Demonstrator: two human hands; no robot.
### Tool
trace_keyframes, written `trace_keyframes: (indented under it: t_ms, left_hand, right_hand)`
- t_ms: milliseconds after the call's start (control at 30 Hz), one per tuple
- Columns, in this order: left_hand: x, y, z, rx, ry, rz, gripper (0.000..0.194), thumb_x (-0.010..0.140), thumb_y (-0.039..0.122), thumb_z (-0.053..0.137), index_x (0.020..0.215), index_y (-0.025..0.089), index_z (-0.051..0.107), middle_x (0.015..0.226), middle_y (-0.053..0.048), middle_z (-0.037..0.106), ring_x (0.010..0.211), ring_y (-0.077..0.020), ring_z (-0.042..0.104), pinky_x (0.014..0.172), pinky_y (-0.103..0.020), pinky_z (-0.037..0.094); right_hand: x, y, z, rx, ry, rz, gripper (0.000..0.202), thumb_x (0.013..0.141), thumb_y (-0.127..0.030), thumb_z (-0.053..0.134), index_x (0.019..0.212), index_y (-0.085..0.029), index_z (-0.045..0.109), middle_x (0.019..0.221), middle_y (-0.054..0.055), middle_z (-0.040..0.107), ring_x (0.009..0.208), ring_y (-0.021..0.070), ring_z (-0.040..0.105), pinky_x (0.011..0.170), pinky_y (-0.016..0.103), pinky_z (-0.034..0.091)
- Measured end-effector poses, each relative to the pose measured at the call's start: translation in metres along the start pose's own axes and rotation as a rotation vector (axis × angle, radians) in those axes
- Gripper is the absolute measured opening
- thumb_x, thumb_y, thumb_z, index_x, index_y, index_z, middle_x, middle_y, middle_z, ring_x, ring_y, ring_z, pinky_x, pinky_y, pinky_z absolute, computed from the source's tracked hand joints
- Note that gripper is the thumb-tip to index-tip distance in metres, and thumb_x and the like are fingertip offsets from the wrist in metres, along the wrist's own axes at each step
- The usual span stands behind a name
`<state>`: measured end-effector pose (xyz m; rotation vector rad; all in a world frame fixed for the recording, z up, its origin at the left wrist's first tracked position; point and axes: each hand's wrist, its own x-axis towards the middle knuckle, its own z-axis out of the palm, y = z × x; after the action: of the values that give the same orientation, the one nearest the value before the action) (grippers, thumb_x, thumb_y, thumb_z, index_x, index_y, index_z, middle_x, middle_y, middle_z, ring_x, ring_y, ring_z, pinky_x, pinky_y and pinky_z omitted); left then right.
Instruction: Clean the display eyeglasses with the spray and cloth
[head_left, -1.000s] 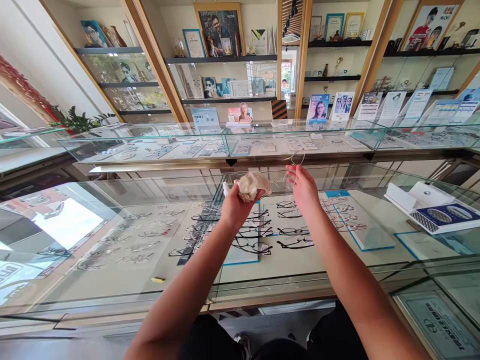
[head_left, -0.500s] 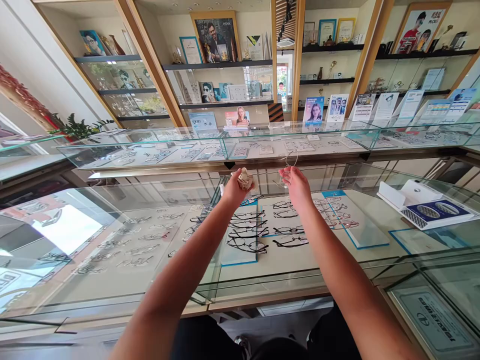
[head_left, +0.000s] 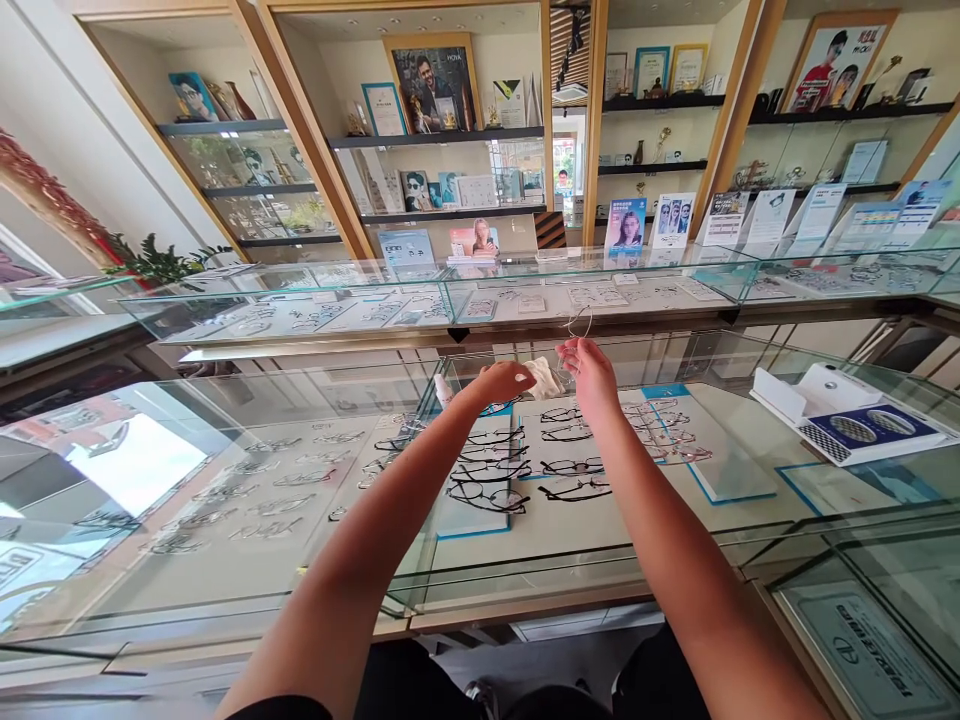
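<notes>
My right hand (head_left: pixel 589 372) holds a pair of thin, wire-rimmed eyeglasses (head_left: pixel 580 322) above the glass counter. One round lens stands up over the fingertips; the rest is partly hidden by the fingers. My left hand (head_left: pixel 501 381) reaches in from the left, its fingers curled in a pinch at the left edge of a crumpled cream cloth (head_left: pixel 544 378). This cloth is just left of the right hand's fingers. Near the left wrist stands a small white bottle (head_left: pixel 442 389). Beneath both hands, rows of dark-framed eyeglasses (head_left: pixel 487 494) lie inside the display case.
A white and blue box (head_left: pixel 862 425) rests on the counter at the right. Across the gap runs another glass display case (head_left: pixel 360 310) with eyeglasses inside. Signs, such as a blue poster (head_left: pixel 627 226), stand along it. Wooden shelves (head_left: pixel 442 133) line the back.
My left hand has moved right towards my right hand, and the cloth has shifted right and spread somewhat. The white bottle shows more fully. My right hand keeps the eyeglasses nearly in place.
</notes>
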<state>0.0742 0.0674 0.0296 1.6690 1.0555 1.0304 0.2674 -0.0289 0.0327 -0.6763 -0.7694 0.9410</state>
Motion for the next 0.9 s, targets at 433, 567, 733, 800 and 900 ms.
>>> trace_keyframes:
  t_ms: [433,567,733,800,900]
  left_hand:
    - [-0.046,-0.028,-0.024,0.873,0.006,-0.002,0.018,0.083,0.025,0.079,0.067,0.020,0.072,0.111,-0.024,0.078,0.146,-0.0547,0.052,0.128,-0.068,0.026]
    - [-0.050,-0.021,-0.025,0.988,-0.056,-0.004,0.016,0.083,0.019,0.074,0.067,0.018,0.072,0.119,-0.026,0.079,0.143,-0.0551,0.056,0.125,-0.068,0.031]
    - [-0.047,-0.002,-0.025,1.076,-0.152,-0.047,0.017,0.079,0.028,0.086,0.071,0.019,0.075,0.109,-0.024,0.082,0.138,-0.0547,0.062,0.123,-0.071,0.035]
    - [-0.046,0.013,-0.027,1.106,-0.180,-0.054,0.022,0.072,0.033,0.095,0.077,0.020,0.078,0.109,-0.023,0.083,0.138,-0.0546,0.064,0.123,-0.073,0.037]
    - [-0.049,0.045,-0.036,1.153,-0.192,0.004,0.034,0.072,0.038,0.095,0.102,0.023,0.084,0.134,-0.020,0.081,0.146,-0.0524,0.060,0.125,-0.071,0.040]
  right_hand:
    - [-0.007,-0.002,0.005,-0.031,-0.056,0.015,0.052,0.072,-0.077,0.093,0.085,-0.028,0.078,0.092,0.004,0.086,0.101,0.0256,0.079,0.087,0.037,0.054]
    - [-0.007,-0.007,0.003,-0.053,-0.085,-0.009,0.047,0.077,-0.072,0.092,0.083,-0.028,0.079,0.092,0.003,0.085,0.099,0.0238,0.078,0.087,0.036,0.052]
    - [-0.006,-0.011,0.000,-0.092,-0.118,-0.025,0.043,0.080,-0.070,0.088,0.081,-0.028,0.077,0.088,0.003,0.083,0.096,0.0240,0.078,0.086,0.036,0.051]
    - [-0.006,-0.013,-0.001,-0.124,-0.140,-0.032,0.042,0.083,-0.069,0.084,0.081,-0.027,0.077,0.089,0.002,0.083,0.096,0.0234,0.077,0.088,0.036,0.051]
    - [-0.007,-0.015,-0.004,-0.187,-0.193,-0.058,0.039,0.090,-0.065,0.078,0.082,-0.026,0.077,0.089,0.002,0.082,0.096,0.0212,0.075,0.091,0.034,0.050]
